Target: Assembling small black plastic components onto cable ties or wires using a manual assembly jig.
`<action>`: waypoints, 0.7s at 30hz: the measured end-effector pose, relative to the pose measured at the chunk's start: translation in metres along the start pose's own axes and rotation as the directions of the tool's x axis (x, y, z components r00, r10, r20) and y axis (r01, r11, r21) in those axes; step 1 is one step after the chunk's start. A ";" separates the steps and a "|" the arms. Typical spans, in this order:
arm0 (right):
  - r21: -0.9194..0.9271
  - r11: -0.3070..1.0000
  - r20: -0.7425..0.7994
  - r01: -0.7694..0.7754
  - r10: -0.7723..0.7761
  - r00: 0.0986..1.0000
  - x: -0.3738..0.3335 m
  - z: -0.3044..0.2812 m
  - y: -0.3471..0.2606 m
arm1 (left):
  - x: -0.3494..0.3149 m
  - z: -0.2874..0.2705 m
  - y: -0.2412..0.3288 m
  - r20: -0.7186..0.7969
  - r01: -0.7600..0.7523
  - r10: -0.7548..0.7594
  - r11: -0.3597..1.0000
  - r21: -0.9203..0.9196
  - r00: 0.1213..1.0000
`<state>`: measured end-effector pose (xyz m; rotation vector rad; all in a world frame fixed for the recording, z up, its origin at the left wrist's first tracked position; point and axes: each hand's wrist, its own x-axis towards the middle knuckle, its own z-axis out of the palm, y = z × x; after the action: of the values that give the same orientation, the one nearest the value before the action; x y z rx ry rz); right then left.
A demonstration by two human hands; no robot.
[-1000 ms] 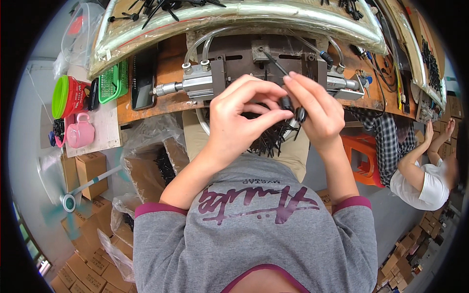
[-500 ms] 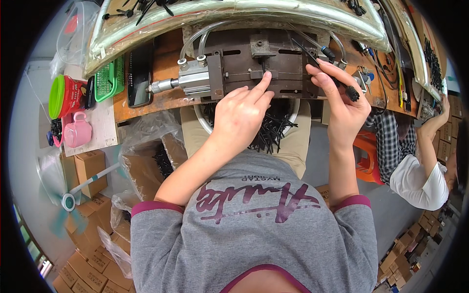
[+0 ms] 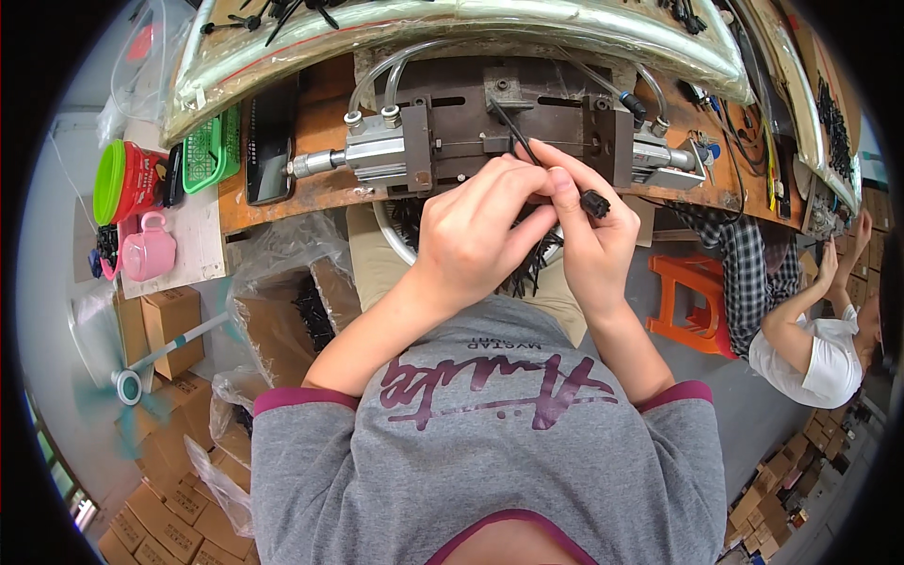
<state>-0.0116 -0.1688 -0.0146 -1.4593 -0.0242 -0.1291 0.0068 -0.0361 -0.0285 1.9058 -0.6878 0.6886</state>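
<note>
My right hand [image 3: 597,240] pinches a short black cable [image 3: 508,122] between thumb and forefinger. The cable's black plug end [image 3: 594,203] sticks out beside the palm, and its other end slants up over the middle of a dark metal clamping fixture [image 3: 461,123]. My left hand [image 3: 471,231] is closed against the right fingertips, its fingers curled at the same cable; the exact grip is partly hidden. Beneath both hands, a pile of black cables [image 3: 520,281] lies in a round light-rimmed container at my lap.
Air cylinders [image 3: 375,155] with clear hoses flank the fixture. Left stand a phone [image 3: 271,146], a green basket [image 3: 211,155] and a pink cup [image 3: 149,250]. A plastic-covered tray edge [image 3: 452,21] runs along the back. A co-worker [image 3: 810,344] sits at right by an orange stool [image 3: 692,301].
My right hand has come left and inward with the cable, to the front of the fixture. My left hand has drawn its pointing finger back from the fixture and curled to meet it.
</note>
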 end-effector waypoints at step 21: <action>-0.375 0.875 0.206 0.306 -0.243 0.948 0.002 -0.045 -0.006 | -0.018 -0.006 -0.012 0.383 -0.060 -0.150 0.872 0.485 0.911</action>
<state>-0.0130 -0.2147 -0.0132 -1.8735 -0.3524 -0.2669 0.0021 -0.0233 -0.0463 2.5775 -0.7730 0.4541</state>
